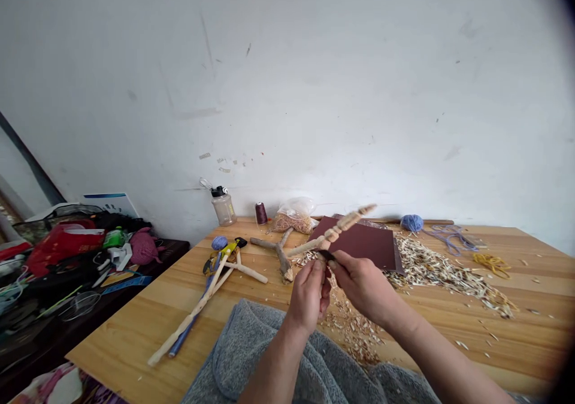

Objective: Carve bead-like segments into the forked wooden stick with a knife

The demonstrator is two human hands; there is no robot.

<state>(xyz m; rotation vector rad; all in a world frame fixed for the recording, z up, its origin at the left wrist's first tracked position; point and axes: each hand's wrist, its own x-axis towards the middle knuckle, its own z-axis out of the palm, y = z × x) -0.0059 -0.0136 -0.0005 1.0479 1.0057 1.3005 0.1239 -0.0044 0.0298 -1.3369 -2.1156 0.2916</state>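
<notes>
A peeled, forked wooden branch [344,223] with carved notches rises above the table, one arm slanting up to the right. My left hand [308,291] is closed around its lower part, with the gripped end mostly hidden by the fingers. My right hand [359,279] is closed on a knife, whose handle is covered. Its dark blade [325,253] lies against or very close to the wood just above my left fingers; exact contact cannot be made out. Both hands are close together above the grey towel [251,338].
Wood shavings [440,272] lie in a heap at right beside dark red sheets [366,245]. A bark-covered forked branch [282,253] and peeled sticks [197,314] lie to the left. Behind stand a bottle [223,207], a thread spool [260,213] and a plastic bag [294,215]. Blue yarn [412,222] sits near the wall.
</notes>
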